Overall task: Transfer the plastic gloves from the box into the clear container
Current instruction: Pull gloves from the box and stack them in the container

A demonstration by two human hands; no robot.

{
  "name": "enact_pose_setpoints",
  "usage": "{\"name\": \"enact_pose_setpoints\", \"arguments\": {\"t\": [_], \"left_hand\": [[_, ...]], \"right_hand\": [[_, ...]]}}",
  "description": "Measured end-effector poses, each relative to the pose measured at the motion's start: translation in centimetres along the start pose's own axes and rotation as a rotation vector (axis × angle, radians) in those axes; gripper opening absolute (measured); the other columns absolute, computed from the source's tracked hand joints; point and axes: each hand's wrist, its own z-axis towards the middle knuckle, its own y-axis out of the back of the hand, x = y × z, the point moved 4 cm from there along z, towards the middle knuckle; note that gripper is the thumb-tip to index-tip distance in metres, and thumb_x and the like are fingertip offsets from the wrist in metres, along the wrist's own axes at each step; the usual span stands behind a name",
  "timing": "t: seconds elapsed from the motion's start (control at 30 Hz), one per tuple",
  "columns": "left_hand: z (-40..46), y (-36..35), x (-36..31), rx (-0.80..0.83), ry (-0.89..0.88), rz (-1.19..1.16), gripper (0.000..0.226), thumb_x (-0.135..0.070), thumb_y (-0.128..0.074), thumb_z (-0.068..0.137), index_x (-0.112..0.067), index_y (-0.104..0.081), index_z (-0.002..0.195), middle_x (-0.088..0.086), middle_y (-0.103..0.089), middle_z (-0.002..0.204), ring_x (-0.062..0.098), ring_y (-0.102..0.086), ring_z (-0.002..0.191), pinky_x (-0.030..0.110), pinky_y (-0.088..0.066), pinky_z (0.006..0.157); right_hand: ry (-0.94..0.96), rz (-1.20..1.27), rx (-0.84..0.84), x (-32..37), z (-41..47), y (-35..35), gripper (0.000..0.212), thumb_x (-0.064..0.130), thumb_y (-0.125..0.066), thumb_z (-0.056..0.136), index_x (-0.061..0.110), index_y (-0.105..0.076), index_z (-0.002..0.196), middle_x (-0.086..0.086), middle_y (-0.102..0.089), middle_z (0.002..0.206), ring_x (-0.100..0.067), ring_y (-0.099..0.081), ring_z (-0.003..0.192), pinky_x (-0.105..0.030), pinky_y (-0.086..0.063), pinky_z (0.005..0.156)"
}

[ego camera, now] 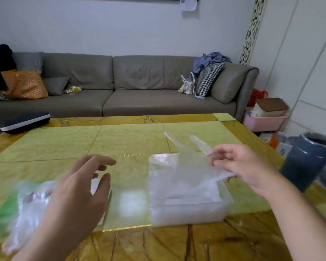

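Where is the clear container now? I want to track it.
In the head view, the clear container sits on the table, right of centre, below the right hand.

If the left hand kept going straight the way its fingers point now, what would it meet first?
Probably the clear container. The left hand hangs open with its fingers aimed right and slightly away, bare table between. Depth is unclear, so it might pass over the rim.

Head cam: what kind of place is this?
Most likely a home living room: a long grey sofa with cushions along the wall, a low yellow-green coffee table in front of it, and a pink storage bin on the floor.
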Motion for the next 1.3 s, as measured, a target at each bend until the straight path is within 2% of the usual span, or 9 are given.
{"name": "enact_pose_setpoints", "arguments": {"t": [0.13, 0.23, 0.43, 0.67, 0.8, 0.93, 1.0, 1.1, 1.3], "left_hand": [[0.2, -1.4, -6.3, -0.056, -0.280, -0.093, 0.032, -0.005, -0.063, 0.093, -0.035, -0.070, 0.101, -0.023, -0.063, 0.105, -0.002, -0.061, 0.094, 0.009, -0.043, 0.069], [1.0, -6.1, -10.2, 0.168, -0.436, -0.037, 0.026, -0.016, -0.056, 0.100, -0.033, -0.070, 0.112, -0.024, -0.060, 0.111, 0.000, -0.060, 0.095, 0.007, -0.043, 0.077], [2.4, -16.1, -7.1, 0.786, -0.211, 0.444, 0.028, -0.040, -0.049, 0.100, -0.031, -0.064, 0.122, -0.008, -0.061, 0.125, 0.016, -0.058, 0.117, 0.038, -0.052, 0.096], [4.2, -17.4, -6.3, 1.010, -0.033, 0.403, 0.050, -0.064, -0.056, 0.093, -0.042, -0.057, 0.138, -0.015, -0.063, 0.135, 0.012, -0.060, 0.123, 0.034, -0.046, 0.107], [4.3, -17.8, -6.6, 0.995, -0.043, 0.454, 0.060, -0.073, -0.068, 0.078, -0.044, -0.060, 0.130, -0.017, -0.066, 0.120, 0.009, -0.063, 0.109, 0.034, -0.052, 0.099], [3.9, -18.5, -7.2, 0.908, -0.119, 0.497, 0.048, -0.064, -0.073, 0.078, -0.038, -0.065, 0.118, -0.013, -0.064, 0.098, 0.013, -0.065, 0.096, 0.030, -0.052, 0.077], [3.9, -18.7, -7.3, 0.883, -0.132, 0.492, 0.043, -0.061, -0.073, 0.078, -0.036, -0.068, 0.112, -0.013, -0.065, 0.091, 0.014, -0.066, 0.093, 0.032, -0.054, 0.073], [3.8, -18.4, -7.0, 0.907, -0.101, 0.441, 0.045, -0.059, -0.075, 0.078, -0.035, -0.068, 0.116, -0.014, -0.064, 0.091, 0.012, -0.065, 0.096, 0.033, -0.057, 0.085], [4.2, -16.2, -6.4, 1.022, 0.024, 0.267, 0.057, -0.042, -0.080, 0.083, -0.039, -0.058, 0.135, -0.017, -0.064, 0.118, 0.005, -0.064, 0.104, 0.024, -0.053, 0.087]], "right_hand": [[0.033, -0.274, 0.090, -0.8, 0.9, -1.3, 0.025, 0.000, -0.067, 0.096, 0.022, -0.073, 0.107, 0.008, -0.080, 0.086, -0.017, -0.073, 0.076, -0.021, -0.052, 0.056], [0.075, -0.399, 0.121, -1.4, 1.3, -1.6, 0.023, 0.007, -0.068, 0.093, 0.027, -0.073, 0.102, 0.009, -0.079, 0.085, -0.013, -0.071, 0.080, -0.023, -0.053, 0.068], [0.107, -0.569, 0.034, -1.9, 2.0, -1.6, 0.027, 0.011, -0.079, 0.090, 0.032, -0.070, 0.105, 0.013, -0.069, 0.098, -0.005, -0.068, 0.076, -0.027, -0.058, 0.060], [0.087, -0.796, 0.023, -1.3, 1.2, -0.4, 0.050, -0.009, -0.065, 0.085, 0.030, -0.067, 0.116, 0.010, -0.061, 0.115, -0.012, -0.065, 0.094, -0.037, -0.061, 0.082], [0.210, -0.850, -0.034, 1.4, -0.3, -1.2, 0.046, -0.013, -0.058, 0.081, 0.027, -0.065, 0.102, 0.010, -0.056, 0.114, -0.014, -0.057, 0.103, -0.038, -0.057, 0.084], [0.141, -0.699, 0.098, 2.5, -2.1, -4.1, 0.022, 0.003, -0.054, 0.082, 0.019, -0.069, 0.081, 0.001, -0.067, 0.092, -0.021, -0.067, 0.078, -0.045, -0.062, 0.070], [0.054, -0.797, 0.166, 1.4, -2.3, -5.0, 0.012, 0.024, -0.064, 0.088, 0.015, -0.071, 0.092, -0.004, -0.068, 0.096, -0.026, -0.068, 0.075, -0.042, -0.062, 0.067], [-0.020, -1.018, 0.244, -0.2, -1.7, -5.5, 0.046, 0.046, -0.068, 0.093, 0.015, -0.066, 0.128, -0.006, -0.065, 0.124, -0.026, -0.070, 0.092, -0.040, -0.060, 0.080], [-0.103, -1.063, 0.333, -1.1, -0.4, -6.3, 0.055, 0.026, -0.077, 0.084, 0.031, -0.060, 0.136, 0.001, -0.060, 0.129, -0.021, -0.060, 0.094, -0.030, -0.044, 0.072]]}}
